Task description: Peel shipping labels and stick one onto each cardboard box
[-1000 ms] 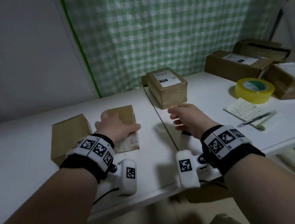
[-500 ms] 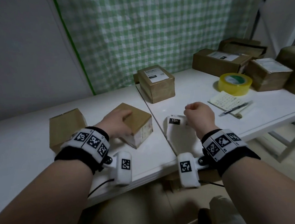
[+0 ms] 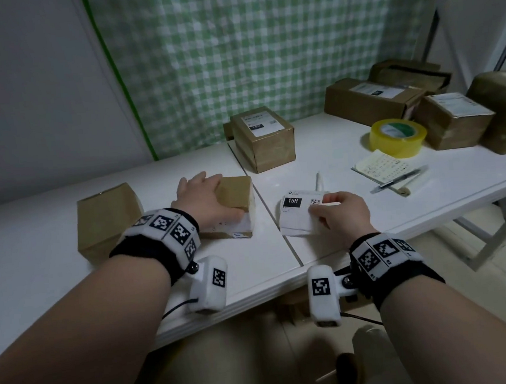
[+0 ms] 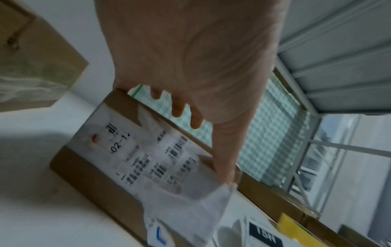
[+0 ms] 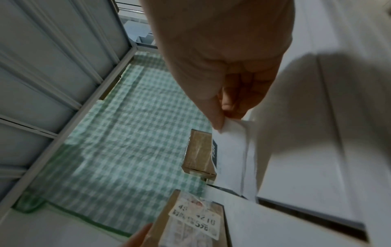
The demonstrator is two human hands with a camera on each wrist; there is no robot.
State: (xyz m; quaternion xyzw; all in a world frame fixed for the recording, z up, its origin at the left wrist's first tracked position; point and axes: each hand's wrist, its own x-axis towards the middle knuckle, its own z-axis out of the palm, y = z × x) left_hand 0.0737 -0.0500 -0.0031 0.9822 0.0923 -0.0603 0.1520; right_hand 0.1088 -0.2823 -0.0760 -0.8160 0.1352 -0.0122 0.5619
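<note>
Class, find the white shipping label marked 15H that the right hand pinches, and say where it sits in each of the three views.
Head: the shipping label lies centre, on the white table, pinched by the right hand.
Left wrist: only its black 15H patch shows, bottom right corner.
Right wrist: right of centre, hanging from the fingers.
Shared landmark: the green checked curtain.
</note>
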